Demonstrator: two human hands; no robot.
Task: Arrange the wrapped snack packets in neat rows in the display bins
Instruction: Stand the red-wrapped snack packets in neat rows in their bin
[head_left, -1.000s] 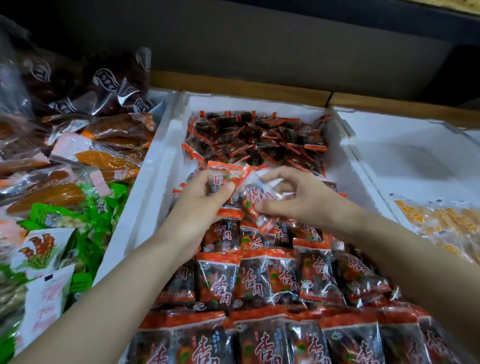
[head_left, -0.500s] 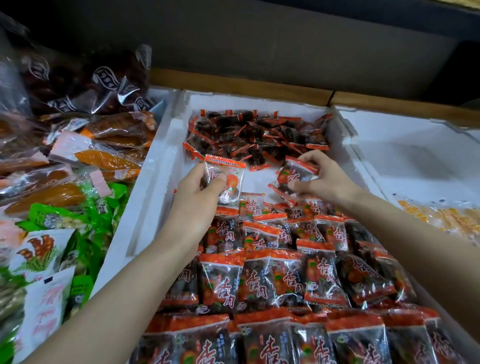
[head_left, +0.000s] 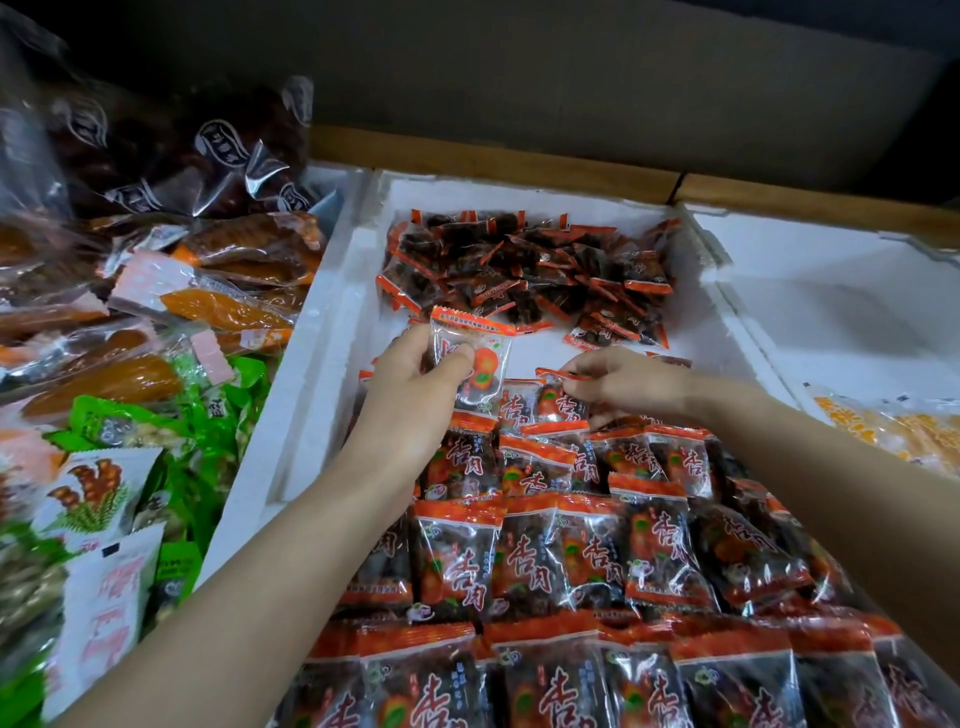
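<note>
Since half a second ago, the right grip (head_left: 623, 384) is brought back from the loose pile (head_left: 524, 270) at the far end of the white bin (head_left: 332, 332). Its pinched packet (head_left: 561, 402) is now lowered onto the far edge of the rows (head_left: 545, 551), apparently so that the line is continued. A second packet (head_left: 480, 364) is held upright between thumb and fingers of the left grip (head_left: 415, 395), probably kept ready for the next gap.
</note>
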